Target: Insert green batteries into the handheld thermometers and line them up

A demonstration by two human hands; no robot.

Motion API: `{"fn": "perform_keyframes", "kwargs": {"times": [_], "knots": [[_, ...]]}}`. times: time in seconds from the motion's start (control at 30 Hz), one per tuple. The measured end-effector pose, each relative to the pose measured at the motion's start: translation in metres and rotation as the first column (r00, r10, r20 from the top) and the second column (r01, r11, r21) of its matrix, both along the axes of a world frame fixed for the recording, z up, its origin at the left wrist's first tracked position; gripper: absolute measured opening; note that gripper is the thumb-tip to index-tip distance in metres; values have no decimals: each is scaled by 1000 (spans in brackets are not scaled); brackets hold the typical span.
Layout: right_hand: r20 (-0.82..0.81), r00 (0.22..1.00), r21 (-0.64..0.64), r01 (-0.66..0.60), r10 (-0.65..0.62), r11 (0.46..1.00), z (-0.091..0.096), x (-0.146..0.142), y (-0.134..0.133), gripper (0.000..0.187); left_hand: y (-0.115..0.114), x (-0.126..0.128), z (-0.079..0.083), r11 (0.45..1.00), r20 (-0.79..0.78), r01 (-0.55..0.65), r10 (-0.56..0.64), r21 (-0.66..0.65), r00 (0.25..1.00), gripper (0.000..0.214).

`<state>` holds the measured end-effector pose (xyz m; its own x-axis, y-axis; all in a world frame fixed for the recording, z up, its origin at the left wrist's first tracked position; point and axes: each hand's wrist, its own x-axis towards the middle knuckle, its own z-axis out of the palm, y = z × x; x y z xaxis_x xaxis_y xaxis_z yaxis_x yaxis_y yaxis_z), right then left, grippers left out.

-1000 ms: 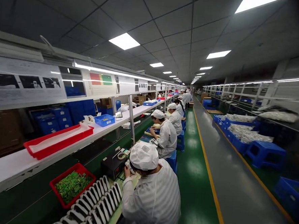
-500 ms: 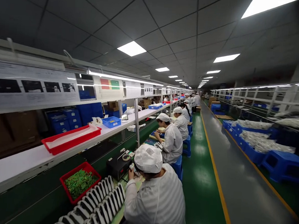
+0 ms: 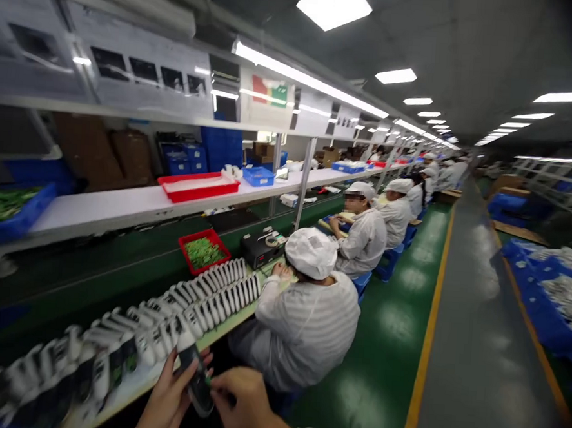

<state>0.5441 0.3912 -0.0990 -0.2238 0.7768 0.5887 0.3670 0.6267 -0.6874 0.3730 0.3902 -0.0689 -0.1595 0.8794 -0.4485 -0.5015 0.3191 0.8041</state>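
A long green conveyor bench (image 3: 117, 275) runs along my left under a white shelf (image 3: 121, 207), with a red bin (image 3: 204, 252) of green parts and rows of glossy white-and-black casings (image 3: 203, 296). Low in view, my left hand (image 3: 170, 401) grips one such curved casing (image 3: 193, 373), white-topped with a dark face, while my right hand (image 3: 245, 408) pinches its lower end. A co-worker in white (image 3: 309, 312) sits ahead beside the green aisle floor (image 3: 384, 349).
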Motion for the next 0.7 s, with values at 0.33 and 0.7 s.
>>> {"fn": "perform_keyframes", "kwargs": {"times": [0.33,0.7], "knots": [[125,991,-127,-30,46,991,28,-12,2,25,3,-11,17,991,79,45,-55,123,995,46],[153,987,-142,72,-50,987,26,-36,11,17,-1,-12,10,978,99,78,-99,196,990,70]]}}
